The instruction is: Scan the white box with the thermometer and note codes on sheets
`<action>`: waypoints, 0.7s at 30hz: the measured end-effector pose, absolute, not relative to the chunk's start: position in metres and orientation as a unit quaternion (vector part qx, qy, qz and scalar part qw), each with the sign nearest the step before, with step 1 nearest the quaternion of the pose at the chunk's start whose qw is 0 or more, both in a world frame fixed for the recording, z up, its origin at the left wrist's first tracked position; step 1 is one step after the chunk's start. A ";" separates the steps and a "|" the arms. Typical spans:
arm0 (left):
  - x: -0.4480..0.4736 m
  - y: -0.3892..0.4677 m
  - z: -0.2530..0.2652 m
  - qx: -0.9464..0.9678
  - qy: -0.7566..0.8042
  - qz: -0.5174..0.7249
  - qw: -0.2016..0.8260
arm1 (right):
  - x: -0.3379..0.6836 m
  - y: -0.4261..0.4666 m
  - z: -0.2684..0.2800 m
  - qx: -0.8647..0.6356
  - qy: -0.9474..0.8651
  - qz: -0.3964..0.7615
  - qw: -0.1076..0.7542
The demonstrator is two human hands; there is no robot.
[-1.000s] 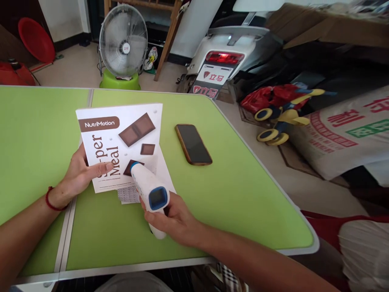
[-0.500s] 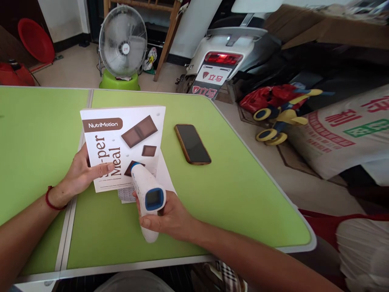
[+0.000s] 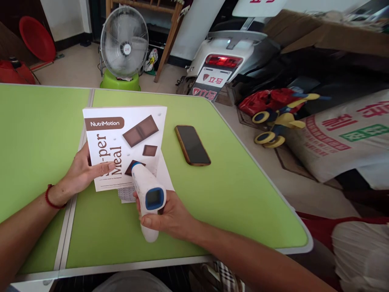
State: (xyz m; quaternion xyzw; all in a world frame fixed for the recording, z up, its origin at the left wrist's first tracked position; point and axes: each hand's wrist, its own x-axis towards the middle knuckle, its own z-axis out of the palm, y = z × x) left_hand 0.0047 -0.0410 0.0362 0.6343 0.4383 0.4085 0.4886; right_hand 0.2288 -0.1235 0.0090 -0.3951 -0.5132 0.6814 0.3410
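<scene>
My left hand (image 3: 80,170) grips the left side of a white and brown NutriMotion box (image 3: 105,142), thumb across its front face, the other fingers hidden behind it. The box is held upright over the green table (image 3: 237,202). My right hand (image 3: 170,215) is wrapped round the handle of a white infrared thermometer (image 3: 144,182) with a blue-rimmed screen. Its front end points at the lower part of the box, in front of the dark chocolate picture; I cannot tell whether they touch. Behind and below the box show a white sheet (image 3: 165,174) and a grey patterned piece (image 3: 127,194).
A smartphone (image 3: 193,144) in a brown case lies right of the box. Beyond the table are a fan (image 3: 124,42) on a green stool (image 3: 120,81), a white scooter (image 3: 223,61), a yellow and blue toy (image 3: 278,121) and a large printed sack (image 3: 343,134).
The box has shifted very slightly to the right, and the whole view has moved a little. Both hands keep the same hold.
</scene>
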 end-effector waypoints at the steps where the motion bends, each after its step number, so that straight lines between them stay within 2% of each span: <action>1: 0.004 -0.041 0.037 0.635 0.438 0.408 0.488 | 0.229 -0.124 0.009 -0.396 -0.514 0.680 0.341; 12: 0.004 -0.044 0.041 0.628 0.472 0.384 0.485 | 0.229 -0.123 0.009 -0.401 -0.527 0.666 0.344; 21: 0.004 -0.042 0.039 0.641 0.436 0.404 0.485 | 0.230 -0.123 0.011 -0.414 -0.533 0.661 0.328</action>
